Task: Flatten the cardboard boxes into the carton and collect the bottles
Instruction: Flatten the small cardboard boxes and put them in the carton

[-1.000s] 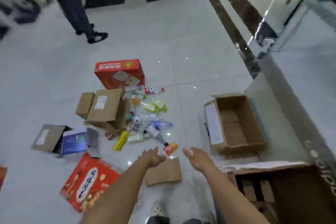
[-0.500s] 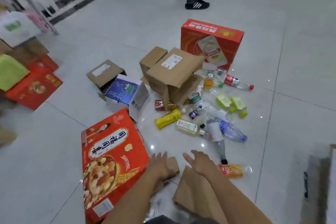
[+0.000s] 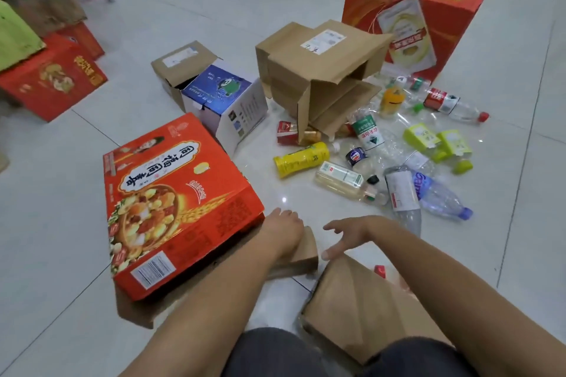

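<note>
My left hand lies on a brown flap that runs out from beneath the red snack box at near left. Its fingers bend down out of sight past the knuckles, so I cannot tell whether they grip the flap or only press it. My right hand hangs released just right of it, with its fingers spread and holding nothing. Its thumb is at the far edge of a flattened brown sheet that lies on the floor against my knees. A red cap shows beside that sheet, by my right forearm.

The red snack box lies flat, printed face up. Farther off, in the middle, a brown box lies on its side with its flaps open toward me. Left of it stands a blue and white box, touching a small brown box behind it. At far right a big red box stands on edge.

The bottles lie loose on the floor between the brown box and my right arm. There is a yellow bottle with a clear bottle of pale liquid just near of it. A green-labelled bottle and a red-labelled bottle lie close to the big red box, and a blue-labelled water bottle lies at the right. Two lime-green cartons lie among them. At far left more red boxes are stacked.
</note>
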`<action>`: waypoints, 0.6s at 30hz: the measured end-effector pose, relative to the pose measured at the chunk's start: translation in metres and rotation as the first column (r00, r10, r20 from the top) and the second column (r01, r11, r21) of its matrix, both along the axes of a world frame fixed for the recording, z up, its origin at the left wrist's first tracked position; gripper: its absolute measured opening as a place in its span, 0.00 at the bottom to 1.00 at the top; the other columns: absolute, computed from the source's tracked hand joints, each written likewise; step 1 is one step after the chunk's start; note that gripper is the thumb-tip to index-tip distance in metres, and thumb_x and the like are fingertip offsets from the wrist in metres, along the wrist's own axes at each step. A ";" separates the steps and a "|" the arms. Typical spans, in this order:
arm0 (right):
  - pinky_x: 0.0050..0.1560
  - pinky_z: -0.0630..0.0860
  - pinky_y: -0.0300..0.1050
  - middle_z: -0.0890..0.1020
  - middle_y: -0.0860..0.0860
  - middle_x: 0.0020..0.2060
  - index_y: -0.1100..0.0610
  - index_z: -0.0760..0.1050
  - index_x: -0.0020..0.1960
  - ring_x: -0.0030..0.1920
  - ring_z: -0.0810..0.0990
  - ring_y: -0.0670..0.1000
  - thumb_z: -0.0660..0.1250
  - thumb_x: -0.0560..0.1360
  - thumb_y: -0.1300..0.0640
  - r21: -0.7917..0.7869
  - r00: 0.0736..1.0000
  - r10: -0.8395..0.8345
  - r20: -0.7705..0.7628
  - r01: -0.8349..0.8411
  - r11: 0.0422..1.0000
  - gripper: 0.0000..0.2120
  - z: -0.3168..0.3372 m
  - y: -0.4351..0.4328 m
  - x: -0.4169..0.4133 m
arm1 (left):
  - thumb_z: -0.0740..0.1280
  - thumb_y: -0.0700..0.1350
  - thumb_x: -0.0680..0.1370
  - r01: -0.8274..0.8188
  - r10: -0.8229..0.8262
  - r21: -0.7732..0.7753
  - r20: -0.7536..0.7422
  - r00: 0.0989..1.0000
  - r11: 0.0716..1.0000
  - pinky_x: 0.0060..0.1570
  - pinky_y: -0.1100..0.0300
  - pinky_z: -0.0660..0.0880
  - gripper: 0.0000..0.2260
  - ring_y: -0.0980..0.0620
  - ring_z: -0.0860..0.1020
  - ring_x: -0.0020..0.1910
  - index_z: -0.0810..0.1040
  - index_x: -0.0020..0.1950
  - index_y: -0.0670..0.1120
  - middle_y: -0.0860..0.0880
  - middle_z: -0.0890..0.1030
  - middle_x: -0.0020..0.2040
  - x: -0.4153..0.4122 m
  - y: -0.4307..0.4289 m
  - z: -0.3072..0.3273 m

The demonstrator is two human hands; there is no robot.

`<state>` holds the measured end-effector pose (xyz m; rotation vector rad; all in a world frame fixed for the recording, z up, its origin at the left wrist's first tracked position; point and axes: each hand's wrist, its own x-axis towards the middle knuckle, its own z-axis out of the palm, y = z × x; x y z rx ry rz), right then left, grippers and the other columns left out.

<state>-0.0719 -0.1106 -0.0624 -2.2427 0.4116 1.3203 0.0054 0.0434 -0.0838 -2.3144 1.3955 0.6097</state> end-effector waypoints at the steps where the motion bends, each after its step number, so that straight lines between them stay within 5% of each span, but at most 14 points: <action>1: 0.72 0.60 0.52 0.59 0.48 0.76 0.46 0.50 0.78 0.75 0.60 0.53 0.67 0.69 0.34 0.005 0.999 0.011 -0.040 -0.011 1.000 0.44 -0.001 0.003 -0.008 | 0.53 0.45 0.82 -0.085 0.082 -0.027 -0.116 0.990 0.996 0.73 0.50 0.59 0.21 0.44 0.64 0.73 0.62 0.75 0.43 0.43 0.65 0.73 -0.005 0.000 -0.001; 4: 0.67 0.66 0.53 0.57 0.48 0.77 0.46 0.49 0.78 0.75 0.60 0.56 0.68 0.71 0.38 0.014 0.996 -0.026 -0.091 0.027 1.000 0.44 -0.008 0.004 -0.023 | 0.60 0.54 0.79 -0.227 0.238 0.072 -0.331 0.913 0.971 0.71 0.47 0.63 0.32 0.43 0.63 0.74 0.49 0.79 0.48 0.44 0.58 0.77 -0.007 -0.002 -0.004; 7: 0.60 0.71 0.54 0.60 0.54 0.75 0.49 0.51 0.78 0.70 0.68 0.62 0.72 0.72 0.48 0.037 0.983 -0.138 -0.125 0.143 0.989 0.42 -0.009 -0.004 -0.028 | 0.71 0.58 0.71 -0.174 0.231 0.214 -0.284 0.931 0.961 0.66 0.48 0.68 0.46 0.43 0.67 0.71 0.45 0.79 0.49 0.45 0.63 0.74 -0.003 -0.003 -0.006; 13: 0.58 0.77 0.60 0.73 0.60 0.64 0.61 0.66 0.70 0.62 0.76 0.63 0.71 0.73 0.50 0.082 0.957 -0.288 -0.044 0.291 0.953 0.30 -0.006 -0.008 -0.035 | 0.74 0.53 0.68 -0.192 0.232 0.174 -0.250 0.940 0.966 0.54 0.52 0.72 0.33 0.43 0.75 0.61 0.64 0.67 0.44 0.44 0.74 0.64 -0.006 0.000 -0.002; 16: 0.56 0.78 0.55 0.73 0.61 0.63 0.63 0.68 0.68 0.55 0.77 0.59 0.69 0.74 0.49 0.087 0.884 -0.458 0.089 0.451 0.888 0.28 -0.006 -0.014 -0.035 | 0.73 0.50 0.70 -0.401 0.390 0.019 -0.284 0.876 0.916 0.56 0.52 0.71 0.32 0.42 0.74 0.64 0.63 0.68 0.43 0.42 0.73 0.65 -0.002 0.001 0.002; 18: 0.57 0.75 0.52 0.73 0.60 0.64 0.63 0.71 0.66 0.55 0.76 0.58 0.68 0.75 0.49 0.061 0.810 -0.534 0.243 0.536 0.842 0.25 -0.006 -0.022 -0.034 | 0.71 0.47 0.72 -0.580 0.514 -0.124 -0.343 0.786 0.805 0.59 0.53 0.71 0.31 0.42 0.73 0.65 0.61 0.70 0.40 0.40 0.73 0.66 0.004 -0.002 0.009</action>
